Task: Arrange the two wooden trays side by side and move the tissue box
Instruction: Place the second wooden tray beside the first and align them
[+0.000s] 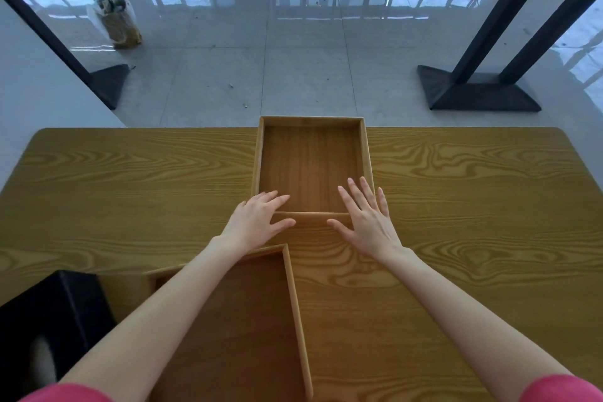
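Two wooden trays, one black tissue box, wood-grain table.
Left to right: black tissue box at near-left table edge; near tray beside it, under left forearm; left hand, fingers spread flat on far tray near rim, gripping nothing; right hand likewise splayed over that tray's near-right corner.

Near tray: bottom edge cut off at 6 o'clock; its left portion hidden under the left forearm. Far tray: both near corners covered by the hands. Black tissue box at 8 o'clock: cut off by the left frame edge, opening blurred. Bagged object on the floor at 11 o'clock: contents too small to tell.
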